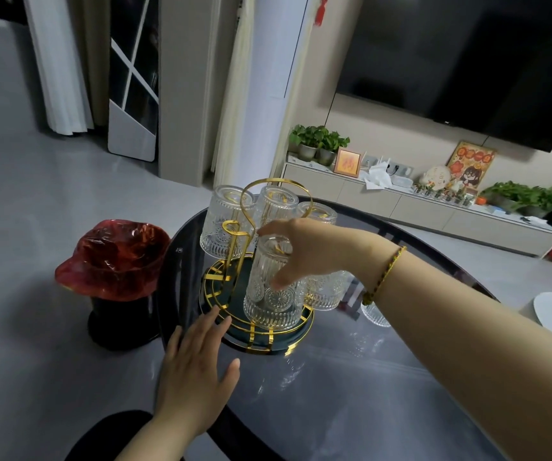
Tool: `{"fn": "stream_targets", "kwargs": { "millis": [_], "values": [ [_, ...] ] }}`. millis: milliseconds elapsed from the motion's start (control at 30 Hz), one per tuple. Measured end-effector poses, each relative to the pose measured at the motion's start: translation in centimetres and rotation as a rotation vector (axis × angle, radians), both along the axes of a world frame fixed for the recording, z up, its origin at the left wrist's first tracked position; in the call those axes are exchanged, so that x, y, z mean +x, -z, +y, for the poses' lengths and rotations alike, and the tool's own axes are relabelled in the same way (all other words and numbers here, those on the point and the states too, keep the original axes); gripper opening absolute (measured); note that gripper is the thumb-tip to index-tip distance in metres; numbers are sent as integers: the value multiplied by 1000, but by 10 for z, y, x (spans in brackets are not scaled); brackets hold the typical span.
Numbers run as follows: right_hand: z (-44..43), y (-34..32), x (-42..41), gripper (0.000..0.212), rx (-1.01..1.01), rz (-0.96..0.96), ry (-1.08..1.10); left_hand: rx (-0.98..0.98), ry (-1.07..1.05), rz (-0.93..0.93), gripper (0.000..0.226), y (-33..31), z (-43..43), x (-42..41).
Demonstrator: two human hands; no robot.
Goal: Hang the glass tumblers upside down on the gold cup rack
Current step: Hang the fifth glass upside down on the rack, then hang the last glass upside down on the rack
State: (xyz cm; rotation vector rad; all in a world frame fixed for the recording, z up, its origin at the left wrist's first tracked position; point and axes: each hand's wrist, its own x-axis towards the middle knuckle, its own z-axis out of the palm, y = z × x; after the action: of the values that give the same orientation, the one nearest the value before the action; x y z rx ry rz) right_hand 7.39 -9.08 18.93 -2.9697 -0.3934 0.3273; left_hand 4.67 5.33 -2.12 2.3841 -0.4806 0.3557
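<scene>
Four tumblers already hung; our right hand (304, 251) clamped the 6 o'clock tumbler (269, 284) inverted over its prong, left hand (194, 357) splayed flat, steadying the rack (258, 337).

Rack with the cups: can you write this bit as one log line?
step: hanging tumbler on rack | right hand: grips tumbler | left hand: flat on table, touching rack base | one peg free

left hand (192, 367) flat, right hand (311, 251) gripping

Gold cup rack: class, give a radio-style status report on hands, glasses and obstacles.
Right hand gripping front tumbler on gold cup rack. Left hand flat beside rack base. One tumbler remains on table. Nothing obstructing.
</scene>
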Motion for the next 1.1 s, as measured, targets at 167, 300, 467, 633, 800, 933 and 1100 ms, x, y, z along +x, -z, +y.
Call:
{"fn": "stream_targets", "kwargs": {
  "millis": [167, 300, 467, 633, 800, 933, 1100],
  "values": [
    [-2, 1, 1, 83, -1, 23, 0, 14, 4, 3, 67, -2, 0, -1],
    [-5, 4, -1, 86, 33, -5, 12, 1, 11, -1, 68, -4, 1, -2],
    [-24, 0, -22, 82, 205, -195, 20, 42, 9, -12, 75, -10, 0, -6],
    [-68, 9, -52, 62, 426, -467, 107, 41, 9, -36, 70, -21, -6, -24],
    [-131, 56, -74, 39, 561, -786, 422, 7, 127, -129, 67, -32, -31, -51],
    [-166, 98, -80, 40, 648, -837, 702, 131, 267, -122, 55, -32, -56, -59],
    [-196, 144, -76, 76, 716, -590, 927, 295, 343, 43, 54, -21, -82, -55]
  ]
}}
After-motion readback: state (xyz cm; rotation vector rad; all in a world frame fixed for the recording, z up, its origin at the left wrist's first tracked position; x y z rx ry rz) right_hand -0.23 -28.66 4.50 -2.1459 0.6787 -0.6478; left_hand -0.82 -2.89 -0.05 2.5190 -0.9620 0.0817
